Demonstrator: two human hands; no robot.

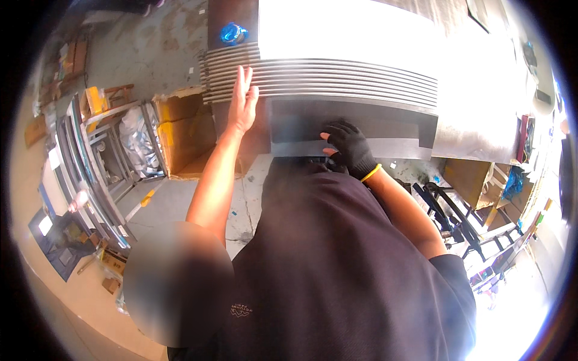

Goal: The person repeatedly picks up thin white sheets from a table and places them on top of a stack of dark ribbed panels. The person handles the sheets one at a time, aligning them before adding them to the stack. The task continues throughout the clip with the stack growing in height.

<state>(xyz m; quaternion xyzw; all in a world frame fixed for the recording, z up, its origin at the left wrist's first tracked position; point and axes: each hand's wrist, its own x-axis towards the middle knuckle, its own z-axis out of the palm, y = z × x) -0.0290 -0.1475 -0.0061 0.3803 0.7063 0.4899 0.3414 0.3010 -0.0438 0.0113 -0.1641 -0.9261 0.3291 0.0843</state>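
Observation:
Several long, thin metal rods (pixel 325 78) lie side by side across the worktable. My left hand (pixel 243 103) is bare, its fingers stretched out over the left part of the rods. It holds nothing, and I cannot tell whether it touches them. My right hand (pixel 349 147) wears a black glove with bare thumb and fingertip showing, and a yellow band (pixel 371 172) circles the wrist. That hand is over the near edge of a dark flat panel (pixel 385 123), with its fingers loosely bent and apart. Nothing shows in its grasp.
A blue roll-like object (pixel 233 34) sits beyond the rods at the left. An open cardboard box (pixel 186 135) stands left of the table, beside stacked frames (pixel 99 168). Another cardboard box (pixel 475 183) and black metal parts (pixel 451 219) are at the right. Glare washes out the table's far right.

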